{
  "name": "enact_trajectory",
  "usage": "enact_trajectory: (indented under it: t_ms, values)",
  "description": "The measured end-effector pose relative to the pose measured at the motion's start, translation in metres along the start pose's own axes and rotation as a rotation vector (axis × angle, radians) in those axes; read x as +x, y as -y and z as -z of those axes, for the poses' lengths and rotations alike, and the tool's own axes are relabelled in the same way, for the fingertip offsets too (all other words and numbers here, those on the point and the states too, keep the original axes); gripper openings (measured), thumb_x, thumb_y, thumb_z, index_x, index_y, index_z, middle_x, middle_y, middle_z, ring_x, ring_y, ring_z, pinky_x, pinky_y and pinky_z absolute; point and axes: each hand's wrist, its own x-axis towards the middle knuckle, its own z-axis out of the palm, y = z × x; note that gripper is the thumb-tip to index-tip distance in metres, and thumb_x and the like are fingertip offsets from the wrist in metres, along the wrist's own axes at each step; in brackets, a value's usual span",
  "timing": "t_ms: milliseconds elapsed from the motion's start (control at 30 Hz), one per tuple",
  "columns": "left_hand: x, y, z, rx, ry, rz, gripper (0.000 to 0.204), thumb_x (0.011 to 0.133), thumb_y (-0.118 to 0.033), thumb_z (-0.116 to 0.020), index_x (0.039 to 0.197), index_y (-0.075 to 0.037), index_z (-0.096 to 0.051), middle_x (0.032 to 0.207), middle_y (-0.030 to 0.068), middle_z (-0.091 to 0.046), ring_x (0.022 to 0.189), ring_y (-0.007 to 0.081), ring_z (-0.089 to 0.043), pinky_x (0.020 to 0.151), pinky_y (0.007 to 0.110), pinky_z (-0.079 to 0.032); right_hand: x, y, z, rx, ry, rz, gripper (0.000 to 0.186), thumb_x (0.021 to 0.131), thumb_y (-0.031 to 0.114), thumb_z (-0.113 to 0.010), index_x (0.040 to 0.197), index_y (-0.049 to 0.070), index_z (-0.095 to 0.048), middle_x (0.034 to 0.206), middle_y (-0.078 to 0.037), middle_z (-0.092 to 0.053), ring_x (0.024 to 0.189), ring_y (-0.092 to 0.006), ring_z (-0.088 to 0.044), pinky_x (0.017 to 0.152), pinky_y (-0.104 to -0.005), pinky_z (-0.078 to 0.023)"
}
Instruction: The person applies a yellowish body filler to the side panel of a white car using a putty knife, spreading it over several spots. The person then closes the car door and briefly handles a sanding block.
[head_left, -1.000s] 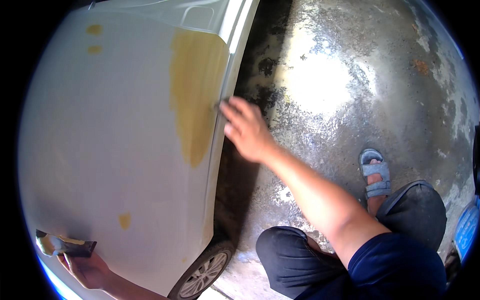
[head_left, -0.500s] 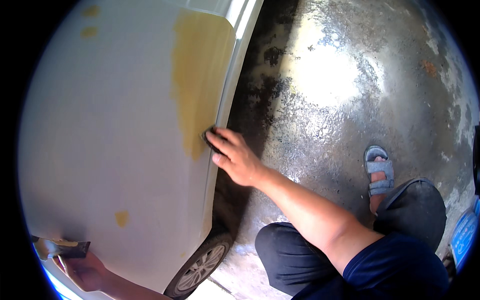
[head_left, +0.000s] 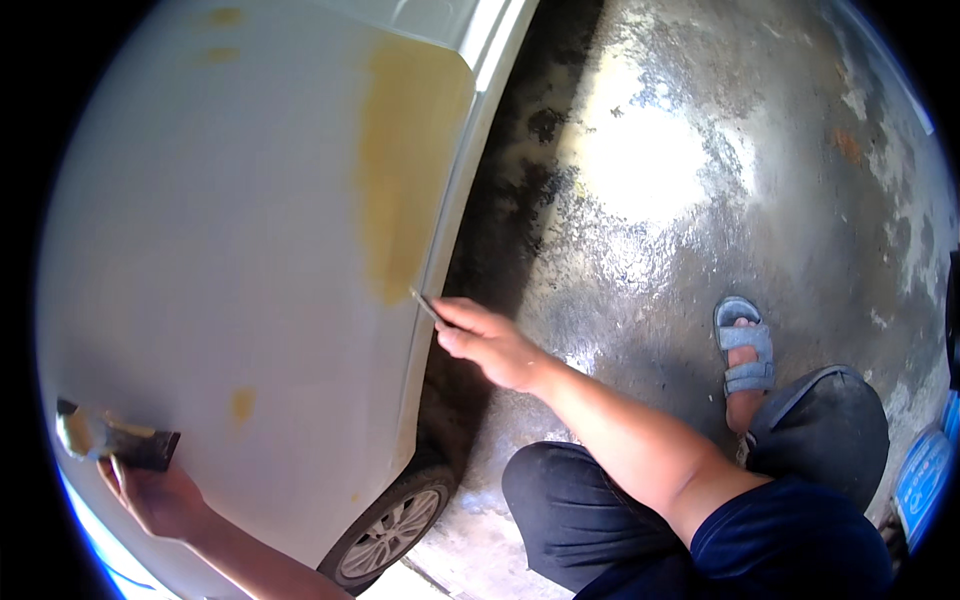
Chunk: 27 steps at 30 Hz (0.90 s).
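At the right, my right hand (head_left: pixel 490 345) pinches a thin, dark spreader (head_left: pixel 427 306), seen nearly edge-on. Its tip is by the lower end of a long yellow-tan filler patch (head_left: pixel 412 150) on a light-coloured car panel (head_left: pixel 260 250); whether it touches cannot be made out. My left hand (head_left: pixel 168 497), low at the left, grips a dark, flat putty board (head_left: pixel 140 447) with a paler part at its far left and yellowish filler on it. Above and right of that hand, a small filler spot (head_left: pixel 243 404) marks the panel.
A car wheel (head_left: pixel 395 530) shows below the panel's lower edge. Beyond the car's side lies a stained, shiny concrete floor (head_left: pixel 640 250). My sandalled foot (head_left: pixel 745 345) and bent knees are on the right, with a blue object (head_left: pixel 922 470) at the far right edge.
My right hand has moved slightly down and right, and the spreader has turned edge-on. My left hand has risen a little with the putty board. The view has shifted slightly.
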Motion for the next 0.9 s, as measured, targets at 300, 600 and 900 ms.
enact_trajectory:
  t_ms: [300,600,900]
  values:
    - [-0.090,0.097,-0.207,-0.163,-0.369,0.306,0.027,0.092,-0.005,-0.056,0.118,0.000,-0.050,0.111,0.0088,-0.060,0.103,0.0173,-0.057,0.096,0.033,-0.043,-0.012,0.114,-0.037,0.164,0.321,0.471,0.043,0.088,0.023,-0.068,0.126,0.005,-0.060,0.135,-0.015,-0.050,0.120,-0.0250,-0.052,0.100,-0.0345,-0.040]
    - [-0.084,0.091,-0.206,-0.141,-0.302,0.233,0.033,0.095,-0.004,-0.050,0.127,0.000,-0.046,0.121,0.0116,-0.058,0.113,0.0198,-0.056,0.102,0.037,-0.042,-0.003,0.146,-0.012,-0.856,-0.005,0.758,0.037,0.078,0.019,-0.072,0.112,0.004,-0.067,0.124,-0.016,-0.058,0.115,-0.0370,-0.052,0.098,-0.0447,-0.043]
    - [-0.068,0.105,-0.214,-0.129,-0.182,0.190,0.034,0.096,-0.006,-0.049,0.129,-0.001,-0.047,0.120,0.0100,-0.059,0.110,0.0216,-0.058,0.098,0.038,-0.046,-0.006,0.149,-0.024,-1.147,0.020,0.688,0.040,0.071,0.018,-0.075,0.110,0.011,-0.067,0.127,-0.008,-0.055,0.118,-0.0358,-0.049,0.093,-0.0447,-0.041]
